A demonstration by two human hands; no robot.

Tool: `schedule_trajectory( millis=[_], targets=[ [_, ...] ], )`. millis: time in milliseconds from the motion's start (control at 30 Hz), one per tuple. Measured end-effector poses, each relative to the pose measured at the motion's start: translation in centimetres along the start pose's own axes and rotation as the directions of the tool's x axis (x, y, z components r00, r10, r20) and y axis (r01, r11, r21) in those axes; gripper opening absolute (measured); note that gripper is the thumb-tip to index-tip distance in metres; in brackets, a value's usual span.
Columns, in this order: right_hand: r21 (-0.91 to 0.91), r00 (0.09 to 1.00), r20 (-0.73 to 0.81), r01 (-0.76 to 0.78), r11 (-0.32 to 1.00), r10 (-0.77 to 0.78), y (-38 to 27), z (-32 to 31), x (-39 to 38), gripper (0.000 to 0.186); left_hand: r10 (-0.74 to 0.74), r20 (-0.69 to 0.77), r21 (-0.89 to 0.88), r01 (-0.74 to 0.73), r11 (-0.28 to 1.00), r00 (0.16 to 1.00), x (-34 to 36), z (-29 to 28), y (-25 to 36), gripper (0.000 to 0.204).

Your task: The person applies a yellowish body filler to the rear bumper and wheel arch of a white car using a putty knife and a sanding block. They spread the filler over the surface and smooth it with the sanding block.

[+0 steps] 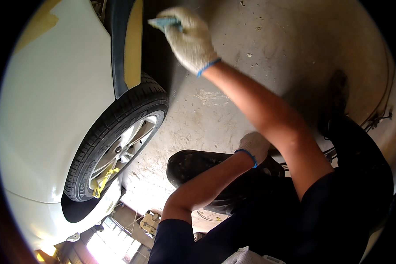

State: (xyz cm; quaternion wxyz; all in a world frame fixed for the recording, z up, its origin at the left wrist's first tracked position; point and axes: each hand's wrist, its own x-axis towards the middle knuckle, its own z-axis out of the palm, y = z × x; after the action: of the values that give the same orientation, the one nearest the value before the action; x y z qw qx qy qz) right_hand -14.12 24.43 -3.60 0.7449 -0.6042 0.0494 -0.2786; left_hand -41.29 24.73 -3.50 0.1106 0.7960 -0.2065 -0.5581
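Beside the tan strip point(133, 48): teal pad point(167, 22), pinched by the right hand point(190, 42), grip closed round it. Left hand point(255, 146): grip hidden, cannot tell. Strip seemingly unpainted; work apparently unfinished, portion done not determinable.

Teal piece point(166, 22): small, flat-looking, its end paler, I see.
Pose: held in the gloved right grip point(188, 40), pointing left.
Place: near the yellow-faced trim point(133, 46).

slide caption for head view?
Gloved right hand holds a blue-green piece beside a white car, yellow strip on its wheel; gloved left hand lower in frame.
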Motion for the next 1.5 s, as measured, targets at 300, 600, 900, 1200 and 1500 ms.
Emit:
schedule_trajectory(
  millis=[300, 600, 900, 1200, 1500],
  targets=[
    [-0.044, 0.983, 0.155, 0.107, 0.993, -0.099, -0.9, -1.2, 5.3, 0.021, -0.036, 0.134, 0.040, 0.031, 0.999, 0.990, 0.3, -2.0, 1.1, 0.026],
    [-0.035, 0.999, 0.030, 0.046, 0.998, -0.045, -1.4, -1.1, 7.3, 0.021, -0.017, 0.126, 0.054, 0.010, 0.998, 0.992, 1.3, -2.5, 2.0, 0.025],
    [0.084, 0.932, 0.296, -0.246, 0.966, 0.211, -0.9, -2.7, 4.1, 0.022, -0.138, 0.046, -0.041, 0.140, 0.989, 0.989, 1.6, -4.7, 3.2, 0.023],
    [-0.101, 0.792, 0.527, -0.302, 0.948, 0.309, -4.0, -5.8, 7.9, 0.021, -0.162, 0.183, -0.076, 0.178, 0.981, 0.970, -1.5, -4.0, 9.8, 0.021],
    [-0.819, 0.653, 0.024, -0.421, 0.390, 0.757, -22.0, -41.4, 20.1, 0.034, -0.259, 0.019, -0.401, 0.244, 0.883, 0.966, -14.0, -11.2, 19.4, 0.037]
  ],
)
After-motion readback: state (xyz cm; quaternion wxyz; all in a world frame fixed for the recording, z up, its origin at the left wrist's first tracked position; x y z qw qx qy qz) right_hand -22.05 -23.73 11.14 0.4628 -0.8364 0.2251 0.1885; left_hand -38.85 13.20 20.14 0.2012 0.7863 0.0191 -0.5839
